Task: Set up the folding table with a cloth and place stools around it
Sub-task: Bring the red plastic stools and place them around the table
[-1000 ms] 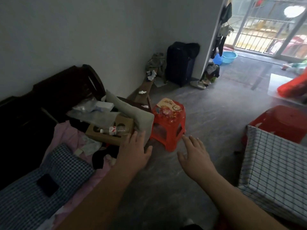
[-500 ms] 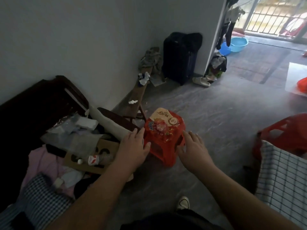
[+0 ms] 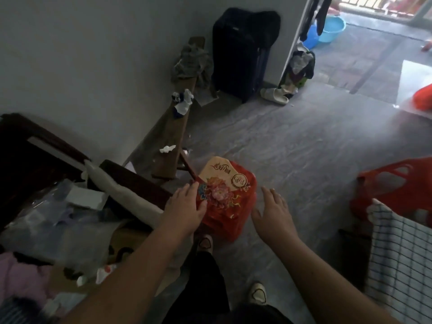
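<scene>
I am reaching down with both hands flat and holding nothing. My left hand [image 3: 184, 206] is touching the left edge of the small red stool [image 3: 222, 226], fingers straight. My right hand [image 3: 273, 212] is spreading wide just beside its right side, seemingly not touching. The stool is standing on the grey floor [image 3: 304, 148]: glossy moulded plastic, squarish, round-cornered, bearing a stiff flower-printed card [image 3: 219, 181]. At my right, the soft checked cloth [image 3: 402, 258] is already draping what I judge is the folding table, with a second red stool [image 3: 388, 183] beside it. This one is waiting to be carried over.
</scene>
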`<state>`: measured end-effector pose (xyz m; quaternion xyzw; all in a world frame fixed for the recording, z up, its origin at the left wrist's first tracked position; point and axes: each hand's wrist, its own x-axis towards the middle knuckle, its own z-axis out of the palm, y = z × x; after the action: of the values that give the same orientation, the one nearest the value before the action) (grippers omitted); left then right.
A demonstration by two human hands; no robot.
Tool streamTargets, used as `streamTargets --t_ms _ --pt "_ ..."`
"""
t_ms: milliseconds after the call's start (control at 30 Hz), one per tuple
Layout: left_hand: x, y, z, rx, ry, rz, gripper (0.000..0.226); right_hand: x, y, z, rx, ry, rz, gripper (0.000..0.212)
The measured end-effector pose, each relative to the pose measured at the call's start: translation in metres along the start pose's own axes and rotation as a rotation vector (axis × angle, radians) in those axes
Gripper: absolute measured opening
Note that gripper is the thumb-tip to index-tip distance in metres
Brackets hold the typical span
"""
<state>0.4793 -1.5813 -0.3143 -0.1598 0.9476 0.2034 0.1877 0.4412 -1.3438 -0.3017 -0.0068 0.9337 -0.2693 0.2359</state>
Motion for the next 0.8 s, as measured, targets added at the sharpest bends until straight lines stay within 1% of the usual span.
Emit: streamTargets --t_ms 200,300,433,533,667,733,800 --pt "0.135 -0.043 0.028 0.082 -0.115 0.079 0.07 0.091 -0.01 0.056 0.113 0.046 0.217 0.067" --pt "0.191 -0.061 0.057 0.091 -0.176 0.059 0.071 0.135 0.003 0.096 0.172 0.039 0.289 0.067" --pt "0.255 -0.083 0.113 0.057 -0.237 0.034 0.074 0.193 0.033 0.157 0.194 0.045 0.392 0.07" --pt "0.298 -0.101 0.159 0.029 -0.263 -0.019 0.082 0.234 0.063 0.206 0.236 0.035 0.464 0.08" --pt "0.348 -0.12 0.207 -0.023 -0.278 -0.106 0.1 0.273 0.099 0.256 0.316 0.058 0.582 0.105" --pt "0.363 -0.127 0.223 -0.049 -0.293 -0.131 0.102 0.283 0.109 0.275 0.366 0.067 0.603 0.11" --pt "0.367 -0.13 0.234 -0.057 -0.292 -0.114 0.102 0.288 0.111 0.289 0.388 0.1 0.592 0.112"
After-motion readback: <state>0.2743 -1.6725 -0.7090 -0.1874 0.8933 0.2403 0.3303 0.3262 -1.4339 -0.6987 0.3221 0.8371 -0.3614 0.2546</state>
